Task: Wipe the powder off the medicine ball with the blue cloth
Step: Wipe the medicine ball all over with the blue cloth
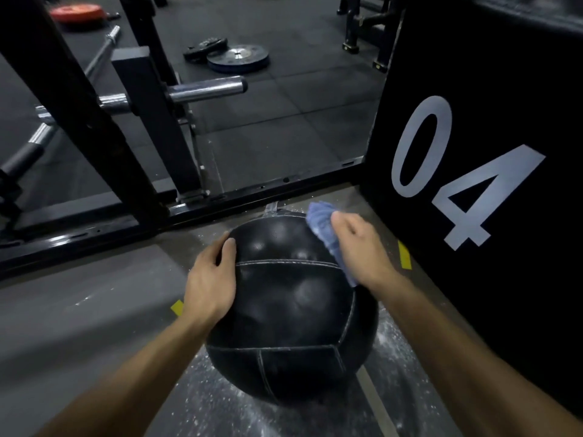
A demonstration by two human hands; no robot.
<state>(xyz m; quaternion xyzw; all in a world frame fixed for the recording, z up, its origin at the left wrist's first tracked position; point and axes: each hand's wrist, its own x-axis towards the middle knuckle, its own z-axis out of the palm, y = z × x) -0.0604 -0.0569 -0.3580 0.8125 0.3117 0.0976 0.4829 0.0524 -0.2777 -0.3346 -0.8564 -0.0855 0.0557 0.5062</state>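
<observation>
A large black leather medicine ball with pale stitched seams sits on the grey floor in the lower middle. My left hand rests on its upper left side, fingers curved along the surface. My right hand grips a bunched blue cloth and holds it against the ball's upper right side. The ball's top looks dark and glossy. White powder is scattered on the floor around the ball's base.
A tall black box marked "04" stands close on the right. A black rack frame with chrome pegs crosses behind the ball. Weight plates and a barbell lie on the far rubber floor. Yellow tape marks flank the ball.
</observation>
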